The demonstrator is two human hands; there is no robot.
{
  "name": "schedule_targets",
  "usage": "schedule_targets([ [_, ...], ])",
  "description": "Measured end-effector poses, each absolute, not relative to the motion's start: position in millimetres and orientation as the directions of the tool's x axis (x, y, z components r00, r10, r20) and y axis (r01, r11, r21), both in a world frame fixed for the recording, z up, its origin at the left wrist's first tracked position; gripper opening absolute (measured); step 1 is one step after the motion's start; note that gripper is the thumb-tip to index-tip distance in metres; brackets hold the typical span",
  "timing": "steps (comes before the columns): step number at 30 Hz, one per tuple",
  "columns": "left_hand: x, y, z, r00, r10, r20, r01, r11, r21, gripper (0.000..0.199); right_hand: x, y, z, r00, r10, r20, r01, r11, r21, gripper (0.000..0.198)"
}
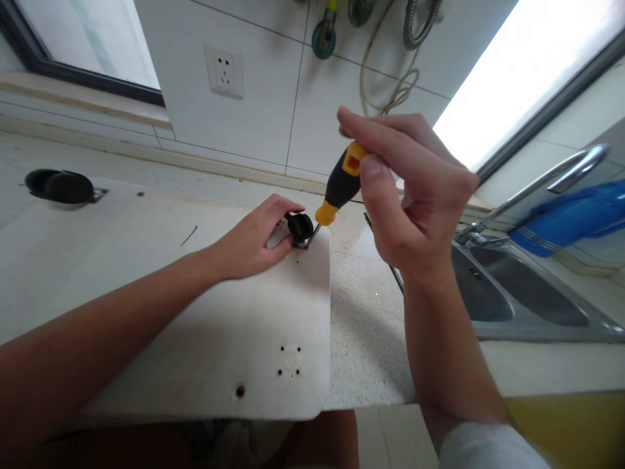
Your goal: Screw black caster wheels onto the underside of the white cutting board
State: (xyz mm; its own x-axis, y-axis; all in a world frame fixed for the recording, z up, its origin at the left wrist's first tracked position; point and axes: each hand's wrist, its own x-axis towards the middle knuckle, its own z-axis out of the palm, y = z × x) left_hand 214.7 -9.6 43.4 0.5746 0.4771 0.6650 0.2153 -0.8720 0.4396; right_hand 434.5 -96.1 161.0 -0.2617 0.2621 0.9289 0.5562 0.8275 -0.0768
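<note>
Holding slanted screwdriver (340,185), right hand (417,185) curled.

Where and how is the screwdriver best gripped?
Grip the screwdriver by its thick black-and-yellow handle, probably from the picture's upper right: it leans that way, its thin shaft slanting down beside the black wheel. The right hand holds that end.

A kitchen, shown by its steel sink (541,329) and faucet (526,190).
</note>
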Motion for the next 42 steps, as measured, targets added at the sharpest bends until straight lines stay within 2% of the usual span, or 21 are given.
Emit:
schedule_targets([
  [3,215,-9,43,0.574,0.477,0.665,0.217,-0.872,0.439,0.059,432,-98,161,-0.277,0.284,0.918,0.605,0.794,-0.064,0.032],
  [6,215,-9,44,0.577,0.47,0.669,0.215,-0.877,0.43,0.056,433,-96,160,-0.222,0.238,0.946,0.679,0.734,-0.026,0.021],
  [12,215,-9,44,0.571,0.478,0.668,0.219,-0.872,0.437,0.055,433,-91,157,-0.229,0.184,0.956,0.563,0.826,-0.024,0.034],
  [17,215,-10,45,0.584,0.47,0.662,0.22,-0.877,0.428,0.051,431,-95,158,-0.193,0.162,0.968,0.66,0.751,0.006,0.011],
  [22,215,-10,45,0.573,0.479,0.664,0.225,-0.872,0.435,0.052,433,-92,158,-0.215,0.159,0.964,0.57,0.822,-0.008,0.028],
  [26,215,-10,45,0.581,0.482,0.656,0.237,-0.871,0.429,0.05,432,-89,158,-0.212,0.103,0.972,0.553,0.832,0.033,0.02],
  [29,215,-10,46,0.584,0.473,0.66,0.244,-0.878,0.413,0.046,433,-88,156,-0.153,0.156,0.976,0.624,0.781,-0.027,0.016],
  [34,215,-10,46,0.597,0.451,0.663,0.246,-0.89,0.383,0.043,437,-86,153,-0.154,0.225,0.962,0.665,0.744,-0.068,0.034],
  [39,216,-12,47,0.589,0.451,0.671,0.249,-0.891,0.38,0.043,434,-85,153,-0.165,0.15,0.975,0.694,0.72,0.007,0.027],
  [42,216,-12,48,0.592,0.455,0.665,0.247,-0.888,0.389,0.046,433,-86,154,-0.222,0.205,0.953,0.67,0.742,-0.004,0.02],
])
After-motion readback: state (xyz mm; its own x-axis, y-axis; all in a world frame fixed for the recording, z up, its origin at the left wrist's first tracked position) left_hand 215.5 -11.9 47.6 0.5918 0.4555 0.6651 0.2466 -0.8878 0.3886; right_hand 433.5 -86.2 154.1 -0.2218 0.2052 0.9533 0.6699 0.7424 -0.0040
